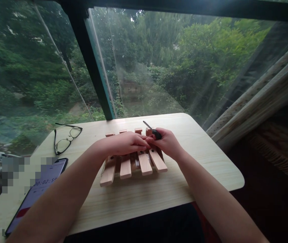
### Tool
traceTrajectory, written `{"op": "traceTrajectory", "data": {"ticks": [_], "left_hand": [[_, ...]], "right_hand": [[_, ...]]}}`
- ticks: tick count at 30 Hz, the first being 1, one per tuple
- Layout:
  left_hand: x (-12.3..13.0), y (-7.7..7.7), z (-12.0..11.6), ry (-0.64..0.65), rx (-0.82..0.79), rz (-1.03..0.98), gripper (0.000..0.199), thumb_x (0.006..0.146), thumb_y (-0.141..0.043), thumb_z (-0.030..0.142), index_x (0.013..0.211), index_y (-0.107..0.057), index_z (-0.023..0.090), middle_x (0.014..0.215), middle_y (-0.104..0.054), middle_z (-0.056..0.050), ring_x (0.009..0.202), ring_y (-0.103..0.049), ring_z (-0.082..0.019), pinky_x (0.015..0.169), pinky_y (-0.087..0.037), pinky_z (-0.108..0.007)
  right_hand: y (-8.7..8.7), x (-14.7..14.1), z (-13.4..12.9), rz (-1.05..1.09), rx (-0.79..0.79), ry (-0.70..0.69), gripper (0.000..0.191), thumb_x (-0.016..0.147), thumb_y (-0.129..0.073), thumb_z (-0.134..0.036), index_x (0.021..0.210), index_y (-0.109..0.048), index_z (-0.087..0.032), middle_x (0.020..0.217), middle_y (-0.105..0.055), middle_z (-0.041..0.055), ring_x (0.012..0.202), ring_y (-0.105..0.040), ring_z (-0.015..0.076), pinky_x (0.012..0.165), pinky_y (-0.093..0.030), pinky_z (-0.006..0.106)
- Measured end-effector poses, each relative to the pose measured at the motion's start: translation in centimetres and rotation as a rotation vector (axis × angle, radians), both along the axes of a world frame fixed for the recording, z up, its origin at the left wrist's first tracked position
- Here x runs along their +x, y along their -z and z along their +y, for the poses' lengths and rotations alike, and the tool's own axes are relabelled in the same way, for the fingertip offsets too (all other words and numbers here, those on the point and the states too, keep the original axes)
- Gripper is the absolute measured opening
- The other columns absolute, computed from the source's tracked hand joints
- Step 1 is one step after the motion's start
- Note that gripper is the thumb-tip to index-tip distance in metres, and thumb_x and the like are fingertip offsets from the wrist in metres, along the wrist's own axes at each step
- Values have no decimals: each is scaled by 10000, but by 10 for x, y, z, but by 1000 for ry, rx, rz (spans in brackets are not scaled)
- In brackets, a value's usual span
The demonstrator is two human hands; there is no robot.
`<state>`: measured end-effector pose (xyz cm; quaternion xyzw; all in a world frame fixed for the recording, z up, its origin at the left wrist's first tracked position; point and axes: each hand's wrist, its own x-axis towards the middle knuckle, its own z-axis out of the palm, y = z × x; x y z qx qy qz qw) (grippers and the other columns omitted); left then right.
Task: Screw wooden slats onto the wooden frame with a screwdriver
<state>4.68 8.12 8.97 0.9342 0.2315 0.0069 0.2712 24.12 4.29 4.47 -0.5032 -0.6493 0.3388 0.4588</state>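
A wooden piece with several pale slats point(145, 163) lies on the light wood-grain table point(144, 192), the slats pointing toward me. Dark round screw heads show on some slats. My left hand point(131, 143) rests across the top of it, its fingertips meeting those of my right hand near the right-hand slats. My right hand point(166, 141) is closed around the dark handle of a screwdriver point(156, 134), whose shaft points up and to the left, away from the slats. Whatever lies between the touching fingertips is too small to make out.
Black-framed glasses point(63, 145) lie at the table's left side. Nearer me, a phone point(41, 189) showing a timer is partly covered by my left forearm. Beyond the table stands a window with a dark frame point(95, 67); a curtain point(257, 87) hangs at the right.
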Motion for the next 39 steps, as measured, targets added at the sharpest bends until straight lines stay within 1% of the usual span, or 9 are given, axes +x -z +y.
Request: {"op": "traceTrajectory", "data": {"ticks": [4, 8, 13, 17, 22, 27, 30, 34, 39], "left_hand": [[1, 0, 1, -5, -32, 23, 322, 940, -484, 344, 1176, -688, 263, 1179, -706, -3, 1032, -631, -157, 899, -430, -213], [1, 0, 2, -1, -49, 45, 340, 940, -474, 370, 1200, -675, 281, 1220, -688, 3, 1047, -631, -162, 897, -431, -214], [3, -1, 2, -32, -83, 75, 344, 938, -478, 374, 1204, -674, 280, 1204, -697, 11, 1036, -640, -158, 896, -435, -211], [4, 0, 2, -24, -97, 68, 332, 935, -483, 329, 1196, -678, 263, 1296, -644, 8, 1113, -616, -165, 954, -419, -213], [6, 2, 3, -32, -108, 61, 329, 932, -483, 316, 1186, -685, 263, 1263, -666, 3, 1108, -621, -165, 947, -427, -213], [6, 1, 1, -80, -108, 60, 333, 933, -483, 358, 1179, -689, 269, 1183, -707, 1, 1019, -647, -164, 892, -444, -213], [3, 1, 2, -82, -102, 53, 347, 943, -458, 384, 1198, -674, 292, 1209, -691, 9, 1027, -638, -163, 897, -438, -217], [-2, 3, 5, -18, -106, 31, 365, 956, -430, 418, 1239, -643, 331, 1263, -659, 19, 1093, -608, -172, 953, -411, -232], [0, 4, 5, 55, -121, 19, 378, 970, -409, 370, 1292, -602, 336, 1387, -567, 28, 1210, -548, -179, 1022, -370, -233]], "right_hand": [[-2, 3, 0, 64, -75, -34, 377, 637, -758, -431, 606, -471, -188, 587, -455, -58, 580, -405, 95, 560, -351, 256], [-1, 5, 1, 155, -164, -86, 396, 624, -774, -425, 630, -456, -188, 584, -447, -66, 573, -415, 91, 550, -351, 252], [3, 2, 2, 296, -246, -68, 449, 582, -799, -412, 621, -409, -193, 576, -431, -75, 571, -416, 81, 555, -337, 247], [3, 2, 2, 334, -305, -71, 445, 562, -807, -408, 621, -424, -190, 569, -453, -69, 568, -427, 85, 547, -329, 249], [6, 7, 3, 368, -367, -119, 420, 555, -821, -364, 614, -450, -177, 561, -446, -72, 566, -411, 74, 552, -316, 242], [10, 9, 6, 430, -393, -110, 408, 527, -835, -355, 669, -500, -171, 612, -485, -53, 605, -472, 98, 577, -354, 257], [10, 8, 7, 430, -373, -113, 439, 534, -836, -365, 635, -450, -183, 586, -467, -64, 576, -455, 87, 563, -342, 250], [5, 9, 5, 420, -334, -106, 489, 558, -826, -378, 620, -374, -203, 545, -441, -84, 533, -427, 73, 536, -320, 241], [0, 12, 4, 333, -348, -99, 449, 568, -807, -372, 608, -396, -197, 546, -445, -78, 537, -432, 76, 535, -325, 244]]}}
